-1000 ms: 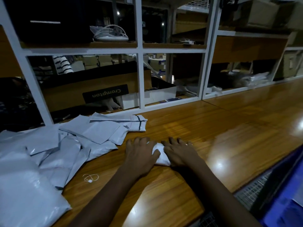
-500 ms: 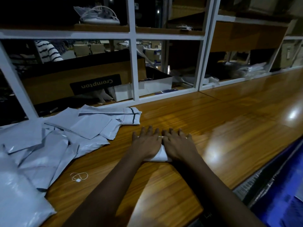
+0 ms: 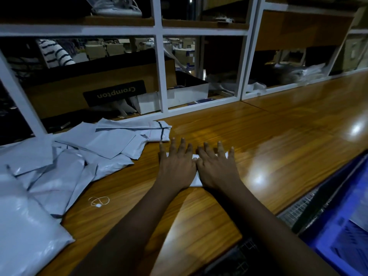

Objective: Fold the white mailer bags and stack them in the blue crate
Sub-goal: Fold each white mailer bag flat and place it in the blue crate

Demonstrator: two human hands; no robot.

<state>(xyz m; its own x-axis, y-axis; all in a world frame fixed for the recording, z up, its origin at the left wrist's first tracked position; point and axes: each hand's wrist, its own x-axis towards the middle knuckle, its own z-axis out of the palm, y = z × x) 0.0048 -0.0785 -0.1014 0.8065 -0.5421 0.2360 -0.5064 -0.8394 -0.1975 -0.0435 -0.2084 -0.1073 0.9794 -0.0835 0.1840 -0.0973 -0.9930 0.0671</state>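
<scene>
White mailer bag, folded small, lies flat on the wooden counter, almost wholly covered by both hands. The left hand and right hand sit side by side on top of it, palms down, fingers straight and slightly spread, pressing rather than gripping; only a strip of the bag shows between them and at its far edge. A loose pile of unfolded mailer bags spreads over the counter to the left, with a rubber band just beside it. The blue crate stands below the counter's near edge at the lower right, well apart from the hands.
</scene>
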